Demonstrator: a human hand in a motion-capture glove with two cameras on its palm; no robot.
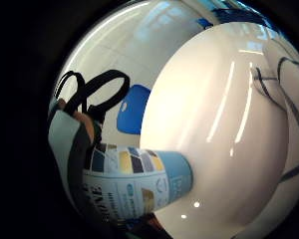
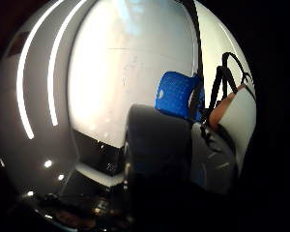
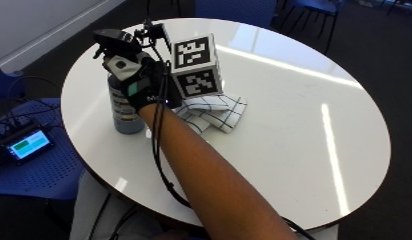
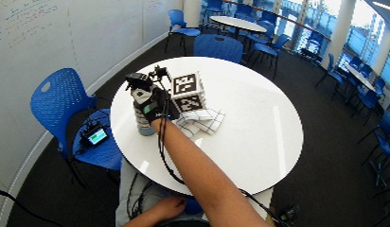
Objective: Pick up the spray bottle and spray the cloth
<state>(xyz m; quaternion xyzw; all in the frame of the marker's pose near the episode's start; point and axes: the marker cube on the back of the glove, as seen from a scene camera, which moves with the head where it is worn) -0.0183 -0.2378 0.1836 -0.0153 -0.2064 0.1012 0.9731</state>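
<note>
A grey spray bottle (image 3: 125,112) with a printed label and a black spray head (image 3: 116,37) stands near the left edge of the round white table (image 3: 292,100). My gloved right hand (image 3: 147,85) grips its upper part just under the head, fingers curled round it. In the little finger side palm view the bottle's label (image 1: 134,184) lies close to the palm, its base against the table (image 1: 214,124). A white cloth (image 3: 216,112) with dark grid lines lies folded on the table just right of the hand. The wide view shows the same bottle (image 4: 143,126), hand (image 4: 154,109) and cloth (image 4: 201,120).
A blue chair (image 4: 63,101) stands left of the table with a small lit-screen device (image 3: 26,145) on its seat. More blue chairs (image 4: 217,47) stand behind the table. The person's bare hand (image 4: 163,208) rests below the table's near edge.
</note>
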